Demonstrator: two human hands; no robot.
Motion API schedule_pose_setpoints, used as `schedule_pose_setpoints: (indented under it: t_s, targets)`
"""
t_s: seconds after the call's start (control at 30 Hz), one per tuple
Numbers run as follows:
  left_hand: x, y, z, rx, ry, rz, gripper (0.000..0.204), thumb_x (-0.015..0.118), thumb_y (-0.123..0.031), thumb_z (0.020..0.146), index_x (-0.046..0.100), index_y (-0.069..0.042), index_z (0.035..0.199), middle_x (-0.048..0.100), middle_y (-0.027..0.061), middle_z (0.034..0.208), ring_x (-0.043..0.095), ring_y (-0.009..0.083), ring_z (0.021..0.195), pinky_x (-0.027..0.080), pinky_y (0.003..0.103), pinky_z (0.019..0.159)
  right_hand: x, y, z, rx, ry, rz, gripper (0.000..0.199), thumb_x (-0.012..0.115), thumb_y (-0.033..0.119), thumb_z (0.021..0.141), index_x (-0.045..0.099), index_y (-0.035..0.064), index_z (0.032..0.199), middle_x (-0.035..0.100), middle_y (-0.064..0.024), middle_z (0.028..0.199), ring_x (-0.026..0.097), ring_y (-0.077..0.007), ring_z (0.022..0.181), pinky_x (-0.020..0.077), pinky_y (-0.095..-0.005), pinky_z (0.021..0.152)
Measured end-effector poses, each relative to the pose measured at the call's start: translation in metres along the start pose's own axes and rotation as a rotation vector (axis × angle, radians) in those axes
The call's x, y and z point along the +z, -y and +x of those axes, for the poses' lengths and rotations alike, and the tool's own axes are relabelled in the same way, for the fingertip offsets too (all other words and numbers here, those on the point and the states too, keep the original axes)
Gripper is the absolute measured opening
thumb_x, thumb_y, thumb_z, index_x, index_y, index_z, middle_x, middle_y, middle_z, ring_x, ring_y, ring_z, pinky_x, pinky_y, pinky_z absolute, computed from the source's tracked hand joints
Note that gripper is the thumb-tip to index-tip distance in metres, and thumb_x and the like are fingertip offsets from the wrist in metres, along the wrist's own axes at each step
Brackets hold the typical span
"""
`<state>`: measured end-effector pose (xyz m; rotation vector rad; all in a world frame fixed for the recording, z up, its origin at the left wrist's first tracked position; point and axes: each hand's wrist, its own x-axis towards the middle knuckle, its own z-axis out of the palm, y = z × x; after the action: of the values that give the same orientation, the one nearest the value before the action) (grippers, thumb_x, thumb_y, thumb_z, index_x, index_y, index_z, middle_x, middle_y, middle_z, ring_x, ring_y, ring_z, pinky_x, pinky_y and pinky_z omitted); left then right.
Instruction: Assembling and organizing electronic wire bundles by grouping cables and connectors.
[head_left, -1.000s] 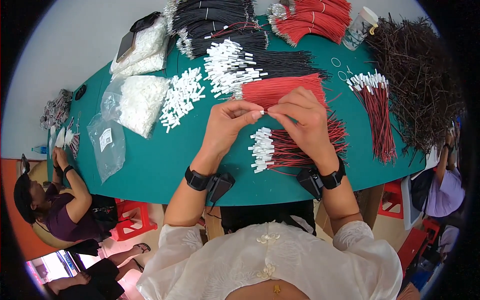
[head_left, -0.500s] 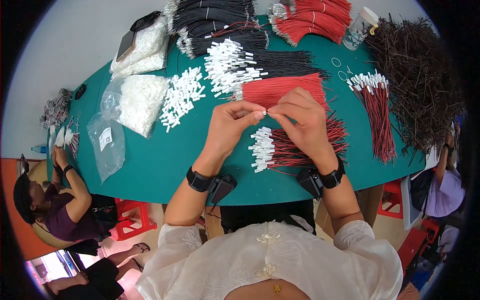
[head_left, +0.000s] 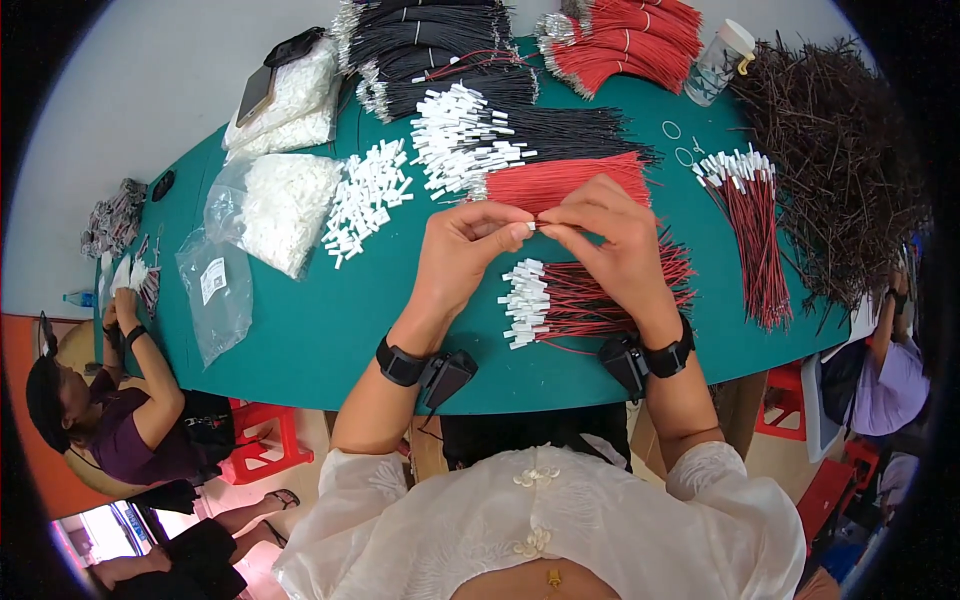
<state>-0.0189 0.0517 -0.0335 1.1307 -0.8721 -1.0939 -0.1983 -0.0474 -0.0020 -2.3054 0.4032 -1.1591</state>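
Pinching, both hands: left hand (head_left: 455, 245) on a small white connector (head_left: 530, 227), right hand (head_left: 615, 235) on a thin wire (head_left: 541, 223) at its side, above the table (head_left: 330, 330). Seating of wire: hidden by fingers, cannot tell. Possible fault one: wire bending, if tip and connector sit out of line. Possible fault two: connector slipping from its slight fingertip hold, perhaps landing among the white-ended bundle (head_left: 610, 300) nearby.

The connector (head_left: 531, 227) between your left hand (head_left: 455, 250) and right hand (head_left: 615, 235) is white. Beyond them you have black wires (head_left: 570, 128) and red wires (head_left: 525, 185); nearer you, a red-and-black bundle (head_left: 585, 300) with white ends (head_left: 525, 300), on green tabletop (head_left: 330, 340). Your cream blouse (head_left: 640, 520) shows a pale feathery pattern.
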Motion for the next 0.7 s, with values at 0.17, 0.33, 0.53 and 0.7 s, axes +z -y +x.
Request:
schedule_pose_setpoints:
  t_s: [0.17, 0.33, 0.53, 0.7]
  targets:
    - [-0.0063, 0.0031, 0.0002, 0.014, 0.007, -0.031, 0.016, 0.076, -0.005, 0.092, 0.074, 0.003, 0.105, 0.074, 0.0088, 0.093, 0.068, 0.0121, 0.083, 0.054, 0.024, 0.075, -0.0007, 0.0006, -0.0017, 0.000, 0.004, -0.029, 0.015, 0.080, -0.001, 0.076, 0.075, 0.0007, 0.089, 0.068, -0.0089, 0.082, 0.064, -0.0245, 0.078, 0.0492, -0.0336, 0.066]
    - [-0.0029, 0.0041, 0.0006, -0.019, 0.020, -0.104, 0.017, 0.074, -0.005, 0.093, 0.072, 0.005, 0.107, 0.074, 0.0113, 0.094, 0.071, 0.0158, 0.086, 0.057, 0.027, 0.079, 0.0028, 0.0037, 0.0002, -0.023, -0.001, -0.037, 0.014, 0.078, -0.003, 0.076, 0.073, 0.0002, 0.089, 0.067, -0.0093, 0.082, 0.063, -0.0251, 0.077, 0.0490, -0.0339, 0.065]
    - [-0.0007, 0.0028, -0.0002, -0.045, 0.017, -0.144, 0.017, 0.071, -0.004, 0.095, 0.071, 0.005, 0.108, 0.075, 0.0146, 0.096, 0.073, 0.0191, 0.087, 0.060, 0.030, 0.081, 0.0032, 0.0029, -0.0014, -0.033, -0.007, -0.042, 0.014, 0.077, -0.004, 0.076, 0.072, 0.0001, 0.089, 0.067, -0.0098, 0.082, 0.063, -0.0262, 0.077, 0.0491, -0.0343, 0.065]
    - [0.0018, -0.0044, -0.0020, -0.031, 0.033, -0.144, 0.015, 0.071, -0.005, 0.095, 0.071, 0.005, 0.107, 0.075, 0.0157, 0.095, 0.074, 0.0191, 0.085, 0.060, 0.029, 0.078, 0.0083, -0.0005, -0.0043, -0.062, 0.010, -0.039, 0.013, 0.076, -0.004, 0.077, 0.072, 0.0002, 0.088, 0.067, -0.0100, 0.082, 0.063, -0.0268, 0.077, 0.0493, -0.0346, 0.066]
